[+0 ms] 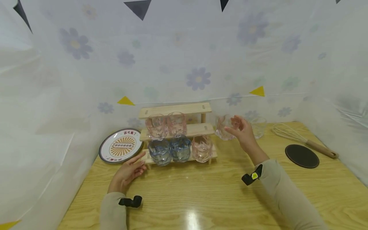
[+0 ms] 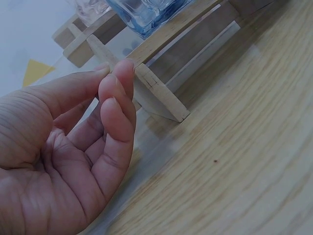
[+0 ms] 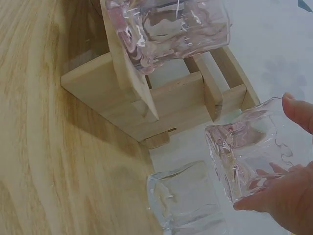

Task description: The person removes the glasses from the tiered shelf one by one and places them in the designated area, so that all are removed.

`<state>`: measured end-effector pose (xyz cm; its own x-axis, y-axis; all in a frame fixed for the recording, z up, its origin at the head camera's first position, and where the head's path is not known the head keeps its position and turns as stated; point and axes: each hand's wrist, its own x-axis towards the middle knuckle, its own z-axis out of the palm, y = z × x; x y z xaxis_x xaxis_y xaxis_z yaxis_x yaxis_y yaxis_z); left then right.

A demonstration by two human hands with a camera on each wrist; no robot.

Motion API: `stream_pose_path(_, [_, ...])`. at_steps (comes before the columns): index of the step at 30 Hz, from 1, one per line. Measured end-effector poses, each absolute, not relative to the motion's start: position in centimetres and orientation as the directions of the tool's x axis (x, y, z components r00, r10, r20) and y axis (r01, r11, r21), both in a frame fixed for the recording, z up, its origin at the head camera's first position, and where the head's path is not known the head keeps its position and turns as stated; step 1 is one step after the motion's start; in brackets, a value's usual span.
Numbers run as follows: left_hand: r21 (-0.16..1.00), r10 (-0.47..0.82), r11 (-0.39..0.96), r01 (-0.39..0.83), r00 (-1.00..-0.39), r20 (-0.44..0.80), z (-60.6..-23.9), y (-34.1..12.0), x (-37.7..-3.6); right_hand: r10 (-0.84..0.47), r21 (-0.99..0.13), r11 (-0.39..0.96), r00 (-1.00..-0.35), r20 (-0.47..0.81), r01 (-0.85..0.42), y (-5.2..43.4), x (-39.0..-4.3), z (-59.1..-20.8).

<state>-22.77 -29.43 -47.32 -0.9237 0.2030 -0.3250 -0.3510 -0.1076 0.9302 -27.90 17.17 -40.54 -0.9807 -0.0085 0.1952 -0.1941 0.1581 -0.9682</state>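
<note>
- Pale flowered sheeting (image 1: 172, 51) was hung behind the table and along both sides.
- A broad stretch of wood grain was shown by the table (image 1: 184, 191) in front of the rack; its left edge was neared by the plate, its right edge by the whisk.
- The three-tiered wooden rack (image 1: 175, 109) was set toward the back.
- The plate (image 1: 121, 146) was placed just left of the rack.
- The whisk (image 1: 313, 145) was laid at the far right.
- The right hand (image 1: 244, 132) was closed on the held pink glass (thumb to one side, fingers to the other).
- The left hand (image 1: 127, 172) was bent at the rack's left end, where the corner of the lowest shelf was pinched between thumb and fingertips.
- The dark round mat (image 1: 302, 156) was laid just beside the whisk's handle, well apart from the rack.
- The held pink glass (image 3: 239, 152) was gripped off the table, just right of the rack; a gap was shown between it and the shelf ends in the right wrist view.
- The clear glass (image 1: 260, 127) was stood near it, partly behind the right hand.
- Two blue glasses (image 1: 160, 152) and one pink glass (image 1: 202, 148) were lined along the lowest shelf, with two pink glasses (image 1: 156, 126) above.
</note>
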Motion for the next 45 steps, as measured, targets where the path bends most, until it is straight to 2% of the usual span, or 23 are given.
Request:
stream_pose_path(14, [0.938,0.221,-0.077,-0.339,-0.923,-0.316,-47.1,-29.5,-22.8,-0.023,-0.976,0.161,-0.989,0.149,-0.15,17.3,-28.0,-43.6])
stream_pose_path(22, [0.939,0.207,-0.077,-0.335,-0.927,-0.313,-46.9,-29.1,-22.6,-0.021,-0.987,0.147,-0.998,0.057,-0.06,17.8,-28.4,-45.2])
stream_pose_path(36, [0.937,0.214,-0.084,-0.339,-0.924,-0.316,-47.2,-29.3,-22.8,-0.006,-0.974,0.222,-0.999,0.052,-0.052,17.9,-28.9,-47.0])
stream_pose_path(45, [0.935,0.208,-0.098,-0.342,-0.925,-0.317,-47.3,-29.4,-22.9,-0.031,-0.987,0.155,-0.999,0.04,-0.045,17.6,-28.9,-47.2])
